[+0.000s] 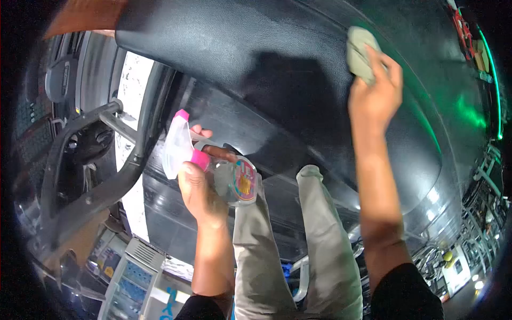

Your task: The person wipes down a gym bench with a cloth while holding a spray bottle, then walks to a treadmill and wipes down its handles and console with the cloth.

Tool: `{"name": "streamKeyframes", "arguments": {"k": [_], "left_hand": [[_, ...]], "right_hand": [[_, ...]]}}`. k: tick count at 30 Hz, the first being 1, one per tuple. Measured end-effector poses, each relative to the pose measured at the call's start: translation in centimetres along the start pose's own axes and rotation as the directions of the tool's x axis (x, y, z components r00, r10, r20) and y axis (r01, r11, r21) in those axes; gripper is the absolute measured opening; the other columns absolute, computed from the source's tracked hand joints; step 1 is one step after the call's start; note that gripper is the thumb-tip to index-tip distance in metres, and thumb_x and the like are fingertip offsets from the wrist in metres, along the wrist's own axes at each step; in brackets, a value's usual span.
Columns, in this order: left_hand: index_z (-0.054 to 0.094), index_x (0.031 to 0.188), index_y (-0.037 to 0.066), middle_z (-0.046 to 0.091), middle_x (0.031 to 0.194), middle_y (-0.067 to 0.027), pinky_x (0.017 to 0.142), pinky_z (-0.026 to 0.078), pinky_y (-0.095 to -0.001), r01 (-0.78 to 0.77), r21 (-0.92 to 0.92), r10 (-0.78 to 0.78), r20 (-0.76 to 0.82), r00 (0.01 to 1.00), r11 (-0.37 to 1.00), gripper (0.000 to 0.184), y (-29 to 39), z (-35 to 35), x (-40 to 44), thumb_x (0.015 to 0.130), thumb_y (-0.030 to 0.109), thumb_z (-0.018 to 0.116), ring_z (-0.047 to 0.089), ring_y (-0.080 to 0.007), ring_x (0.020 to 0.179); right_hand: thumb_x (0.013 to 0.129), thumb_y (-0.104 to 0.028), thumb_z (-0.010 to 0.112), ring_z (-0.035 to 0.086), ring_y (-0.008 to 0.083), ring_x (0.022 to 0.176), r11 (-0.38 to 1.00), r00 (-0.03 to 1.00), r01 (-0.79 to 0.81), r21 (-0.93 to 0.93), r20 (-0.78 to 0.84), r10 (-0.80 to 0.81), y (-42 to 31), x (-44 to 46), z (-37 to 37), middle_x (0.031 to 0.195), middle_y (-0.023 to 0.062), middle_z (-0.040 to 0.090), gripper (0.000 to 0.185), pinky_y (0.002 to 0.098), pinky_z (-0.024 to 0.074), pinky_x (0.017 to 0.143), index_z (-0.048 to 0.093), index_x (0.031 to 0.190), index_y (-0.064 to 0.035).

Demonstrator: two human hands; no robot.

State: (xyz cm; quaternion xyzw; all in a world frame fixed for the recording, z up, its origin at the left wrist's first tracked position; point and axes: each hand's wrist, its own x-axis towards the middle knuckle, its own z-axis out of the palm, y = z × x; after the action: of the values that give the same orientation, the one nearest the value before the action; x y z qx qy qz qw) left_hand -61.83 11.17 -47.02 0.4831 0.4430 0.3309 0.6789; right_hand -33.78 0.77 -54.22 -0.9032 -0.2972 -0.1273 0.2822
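Note:
My left hand (200,186) is wrapped round the neck of a clear spray bottle (224,178). The bottle has a translucent white and pink trigger head and a colourful label facing up. In my right hand (376,96) is a folded greenish-grey cloth (362,53), pinched between thumb and fingers. The cloth lies against the large black leather-like surface (213,53), toward its far right. The bottle is held lower left, apart from that surface.
A dark metal frame (125,170) with bars stands on the left. Below it is a glass-fronted cooler (130,282). My legs (328,240) are under my arms. Green light strips (490,80) and equipment line the right edge.

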Motion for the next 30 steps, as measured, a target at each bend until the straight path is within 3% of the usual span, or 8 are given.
{"name": "streamKeyframes", "arguments": {"k": [5, 6, 8, 9, 13, 14, 19, 30], "left_hand": [[0.046, 0.145, -0.003, 0.060, 0.128, -0.0127, 0.084, 0.050, -0.0384, -0.046, 0.090, 0.057, -0.116, 0.992, 0.995, 0.072, -0.4, 0.0, -1.8, 0.108, 0.057, 0.040, 0.063, -0.0218, 0.088], [0.046, 0.145, -0.003, 0.060, 0.129, -0.0127, 0.085, 0.049, -0.0384, -0.045, 0.109, 0.059, -0.122, 0.991, 0.993, 0.072, -0.3, 0.3, -2.1, 0.108, 0.058, 0.036, 0.062, -0.0221, 0.088], [0.045, 0.146, -0.005, 0.059, 0.130, -0.0156, 0.083, 0.051, -0.0388, -0.058, 0.136, 0.074, -0.116, 0.990, 0.989, 0.071, -0.4, 0.3, -3.0, 0.108, 0.055, 0.039, 0.064, -0.0233, 0.087], [0.044, 0.146, -0.006, 0.058, 0.130, -0.0171, 0.082, 0.052, -0.0390, -0.070, 0.143, 0.086, -0.110, 0.990, 0.987, 0.070, -0.4, 0.3, -3.2, 0.108, 0.053, 0.041, 0.066, -0.0239, 0.086], [0.044, 0.146, -0.007, 0.058, 0.132, -0.0177, 0.082, 0.051, -0.0390, -0.068, 0.101, 0.070, -0.021, 0.997, 0.993, 0.072, -0.9, 0.3, -3.7, 0.107, 0.055, 0.044, 0.066, -0.0242, 0.085], [0.045, 0.144, -0.007, 0.059, 0.129, -0.0170, 0.081, 0.052, -0.0389, -0.055, 0.072, 0.056, -0.014, 0.998, 0.996, 0.074, -0.5, 0.8, -3.9, 0.106, 0.056, 0.047, 0.066, -0.0239, 0.084], [0.044, 0.145, -0.005, 0.059, 0.122, -0.0139, 0.071, 0.054, -0.0362, 0.033, 0.040, -0.039, 0.170, 0.985, 0.999, 0.076, -0.5, 0.9, -3.6, 0.105, 0.059, 0.046, 0.066, -0.0218, 0.079], [0.050, 0.135, -0.008, 0.058, 0.117, -0.0164, 0.076, 0.051, -0.0356, -0.050, 0.146, 0.000, 0.322, 0.947, 0.988, 0.061, -2.0, 2.4, -4.1, 0.112, 0.046, 0.031, 0.064, -0.0232, 0.083]], "right_hand": [[0.091, -0.016, 0.060, 0.060, 0.0404, 0.099, 0.848, 0.993, 0.110, 0.519, -0.086, -0.076, -13.6, 0.5, 11.9, 0.107, 0.0215, 0.063, 0.022, 0.0480, 0.0487, 0.089, 0.069, 0.105, -0.0010], [0.097, -0.020, 0.057, 0.060, 0.0444, 0.104, 0.607, 0.939, -0.340, 0.718, 0.294, 0.178, -17.0, 0.8, 10.5, 0.114, 0.0244, 0.059, 0.029, 0.0516, 0.0495, 0.096, 0.063, 0.116, 0.0012], [0.099, -0.020, 0.057, 0.058, 0.0442, 0.110, 0.640, 0.946, -0.294, 0.710, 0.312, 0.089, -19.1, 0.3, 11.1, 0.117, 0.0230, 0.058, 0.028, 0.0499, 0.0513, 0.098, 0.064, 0.119, -0.0005], [0.096, -0.017, 0.059, 0.056, 0.0404, 0.113, 0.872, 0.970, 0.145, 0.467, 0.109, -0.219, -18.1, 0.0, 11.5, 0.117, 0.0195, 0.060, 0.023, 0.0472, 0.0532, 0.096, 0.070, 0.110, -0.0020], [0.091, -0.013, 0.064, 0.056, 0.0370, 0.109, 0.847, 0.963, 0.229, 0.480, 0.017, -0.270, -10.1, -2.2, 7.1, 0.115, 0.0156, 0.062, 0.021, 0.0436, 0.0533, 0.088, 0.075, 0.107, -0.0055], [0.074, 0.006, 0.066, 0.060, 0.0357, 0.111, 0.885, 0.955, 0.265, 0.382, 0.022, -0.296, -7.1, -2.9, 4.7, 0.118, 0.0116, 0.066, 0.047, 0.0445, 0.0487, 0.097, 0.075, 0.115, -0.0142], [0.065, 0.015, 0.061, 0.057, 0.0355, 0.112, 0.980, 0.964, 0.201, -0.003, 0.176, -0.197, 3.9, -7.7, -7.8, 0.122, 0.0120, 0.062, 0.070, 0.0426, 0.0482, 0.099, 0.071, 0.126, -0.0156], [0.072, 0.011, 0.061, 0.063, 0.0318, 0.111, 0.995, 0.998, -0.031, 0.091, 0.058, 0.025, 5.0, -10.0, -7.9, 0.120, 0.0120, 0.065, 0.061, 0.0389, 0.0493, 0.101, 0.072, 0.126, -0.0151]]}}
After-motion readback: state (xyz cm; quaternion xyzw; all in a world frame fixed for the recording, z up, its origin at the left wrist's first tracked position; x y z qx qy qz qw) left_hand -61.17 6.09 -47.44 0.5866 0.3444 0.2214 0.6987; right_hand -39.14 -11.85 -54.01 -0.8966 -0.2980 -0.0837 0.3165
